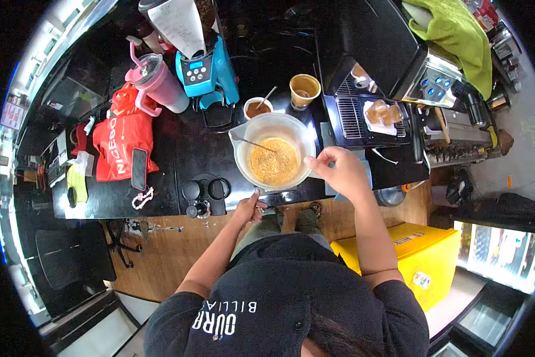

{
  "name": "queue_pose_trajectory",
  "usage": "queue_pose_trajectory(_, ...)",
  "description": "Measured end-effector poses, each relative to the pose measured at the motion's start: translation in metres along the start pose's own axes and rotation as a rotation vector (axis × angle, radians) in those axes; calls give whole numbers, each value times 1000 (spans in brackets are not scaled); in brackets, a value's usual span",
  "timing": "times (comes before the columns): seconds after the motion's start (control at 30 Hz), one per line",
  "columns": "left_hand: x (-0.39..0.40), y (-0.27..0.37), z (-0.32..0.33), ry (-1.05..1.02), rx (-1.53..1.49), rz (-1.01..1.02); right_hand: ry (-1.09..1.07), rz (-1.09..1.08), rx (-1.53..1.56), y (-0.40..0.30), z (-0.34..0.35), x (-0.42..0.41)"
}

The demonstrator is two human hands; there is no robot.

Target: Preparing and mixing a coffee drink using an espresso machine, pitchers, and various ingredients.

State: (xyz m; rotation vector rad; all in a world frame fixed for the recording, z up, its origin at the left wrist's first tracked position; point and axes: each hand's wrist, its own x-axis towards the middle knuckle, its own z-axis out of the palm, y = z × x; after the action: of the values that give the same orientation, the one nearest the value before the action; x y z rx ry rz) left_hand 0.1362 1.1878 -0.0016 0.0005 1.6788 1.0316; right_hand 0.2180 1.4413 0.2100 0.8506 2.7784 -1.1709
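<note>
A translucent plastic mixing jug (243, 167) stands near the counter's front edge, its spout to the left. Inside lies a tan, frothy-looking mixture (274, 163), with a thin metal stirrer (255, 145) leaning in it. My right hand (339, 172) pinches thumb and fingertips together at the jug's right rim. Below the jug's front, my left hand (249, 209) points its index finger up at the counter edge; its other fingers curl under, partly hidden. Just behind the jug are a small white bowl of brown powder (258, 108) with a spoon, and a brown-stained cup (305, 91).
An espresso machine (370, 53) stands to the right, a blue grinder (211, 71) behind. Leftward are a pink tumbler (164, 82), red bag (124, 145) and phone (139, 168). Coffee tools (205, 196) sit left of the jug. A yellow box (419, 259) stands on the floor.
</note>
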Motion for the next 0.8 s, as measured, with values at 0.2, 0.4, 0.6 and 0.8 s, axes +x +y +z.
queue_pose_trajectory(0.2,12,10,7,1,-36,-23,-95,52,241,23,35,7)
queue_pose_trajectory(0.4,14,1,5,30,47,4,172,-32,547,22,65,-16)
queue_pose_trajectory(0.6,28,-14,-9,-17,-68,-23,203,92,724,44,-8,-107)
queue_pose_trajectory(0.8,27,-6,7,103,-36,-11,480,258,886,112,-43,-252)
